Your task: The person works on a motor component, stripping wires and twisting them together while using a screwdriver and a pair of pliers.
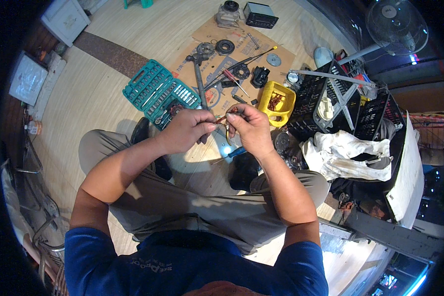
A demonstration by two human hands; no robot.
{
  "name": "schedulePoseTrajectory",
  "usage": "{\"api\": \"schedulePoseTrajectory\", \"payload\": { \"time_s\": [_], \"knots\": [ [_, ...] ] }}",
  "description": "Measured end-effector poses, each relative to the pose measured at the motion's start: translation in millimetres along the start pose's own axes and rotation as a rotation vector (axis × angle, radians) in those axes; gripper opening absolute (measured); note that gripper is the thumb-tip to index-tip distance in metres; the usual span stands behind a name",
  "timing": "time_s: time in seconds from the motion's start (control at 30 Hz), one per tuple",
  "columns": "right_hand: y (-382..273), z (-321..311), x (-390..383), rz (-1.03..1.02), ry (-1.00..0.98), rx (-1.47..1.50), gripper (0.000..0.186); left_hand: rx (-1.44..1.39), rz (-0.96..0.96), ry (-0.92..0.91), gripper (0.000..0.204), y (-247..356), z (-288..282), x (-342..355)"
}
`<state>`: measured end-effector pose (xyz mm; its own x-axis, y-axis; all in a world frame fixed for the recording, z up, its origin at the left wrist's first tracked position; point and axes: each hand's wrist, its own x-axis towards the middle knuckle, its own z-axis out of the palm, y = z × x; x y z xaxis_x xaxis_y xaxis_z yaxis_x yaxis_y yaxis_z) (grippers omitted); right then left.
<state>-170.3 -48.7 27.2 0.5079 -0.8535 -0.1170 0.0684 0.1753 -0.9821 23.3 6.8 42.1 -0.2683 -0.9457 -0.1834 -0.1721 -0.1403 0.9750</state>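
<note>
Both my hands are closed, close together above the floor between my knees. The thumb and fingers of my left hand (188,130) pinch one end of a small reddish, copper-coloured piece (221,119). My right hand (250,129) grips its other end, and the fingers hide much of its shape. Just beyond my hands lies a long-handled hammer (199,79). A blue-handled screwdriver (236,152) is on the floor below my right hand. To the right stands a yellow container (291,101) with copper-coloured bits (275,102) inside.
An open green socket set (145,109) lies at the left. Flattened cardboard (281,48) carries a red screwdriver (237,82), a black ring (225,47) and other parts. Black crates (306,111), a white cloth (348,155) and a fan (397,27) stand at the right.
</note>
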Motion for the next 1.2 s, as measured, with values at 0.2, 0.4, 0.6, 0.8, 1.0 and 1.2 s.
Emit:
{"api": "schedulePoseTrajectory", "payload": {
  "time_s": [0.2,0.4,0.6,0.8,1.0,1.2],
  "knots": [
    [-3.0,1.4,-0.7,-0.02,-0.013,0.019,0.011,-0.14,-0.066,-0.062,0.014,-12.8,-4.6,4.4],
    [-1.1,1.2,-0.7,0.009,0.022,0.017,0.012,0.202,0.139,0.183,0.014,-6.3,5.2,-0.8],
    [-2.3,-3.2,-1.1,-0.015,-0.029,0.038,0.014,0.111,0.099,0.023,0.016,-2.6,-0.8,-2.5],
    [-2.4,-2.3,-0.1,-0.036,-0.046,0.116,0.013,-0.319,-0.062,-0.149,0.015,-10.2,-6.3,0.5],
    [-3.0,-1.2,-2.5,-0.018,0.019,0.086,0.012,-0.152,-0.003,0.063,0.012,-7.1,7.0,-0.9],
    [-7.4,-0.8,-3.9,-0.01,-0.059,0.13,0.012,-0.24,-0.114,-0.184,0.01,-5.2,-8.0,0.8]
  ]
}}
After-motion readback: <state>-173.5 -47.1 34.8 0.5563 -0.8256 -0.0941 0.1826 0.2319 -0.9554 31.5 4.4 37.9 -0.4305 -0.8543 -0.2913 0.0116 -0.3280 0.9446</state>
